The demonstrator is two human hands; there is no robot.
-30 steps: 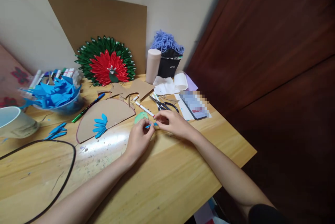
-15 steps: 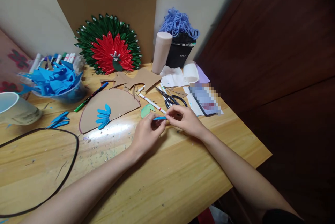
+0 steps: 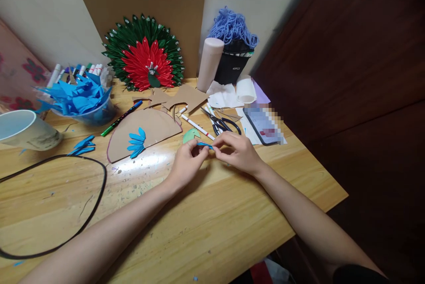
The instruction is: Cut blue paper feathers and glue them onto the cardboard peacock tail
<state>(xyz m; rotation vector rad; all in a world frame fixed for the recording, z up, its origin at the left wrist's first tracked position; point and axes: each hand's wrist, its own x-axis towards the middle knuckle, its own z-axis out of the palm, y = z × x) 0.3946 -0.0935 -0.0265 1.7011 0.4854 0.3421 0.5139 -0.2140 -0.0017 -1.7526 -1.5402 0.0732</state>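
Note:
Between my two hands is a thin folded blue paper strip [image 3: 205,144]. My left hand [image 3: 187,162] pinches its left part with thumb and finger, while the fingertips of my right hand [image 3: 237,151] close on its right end. Left of them lies a cardboard half-disc [image 3: 159,122] with a purple edge, and several blue petals [image 3: 136,143] fan out from its straight side. A few loose folded blue pieces [image 3: 83,145] rest farther left. Just behind my left hand is a green paper cutout [image 3: 191,135], partly covered.
Scissors [image 3: 221,122], a white marker [image 3: 197,126] and a phone [image 3: 262,127] lie beyond my hands. A bowl of blue paper [image 3: 96,113] and a cup [image 3: 29,131] stand left, near a black cord [image 3: 99,195]. A green and red peacock-like fan [image 3: 146,54] leans at the back.
The whole view has shifted slightly, so the things on the table appear a little farther right and higher. Both hands still pinch the blue strip, which now shows less between the fingers.

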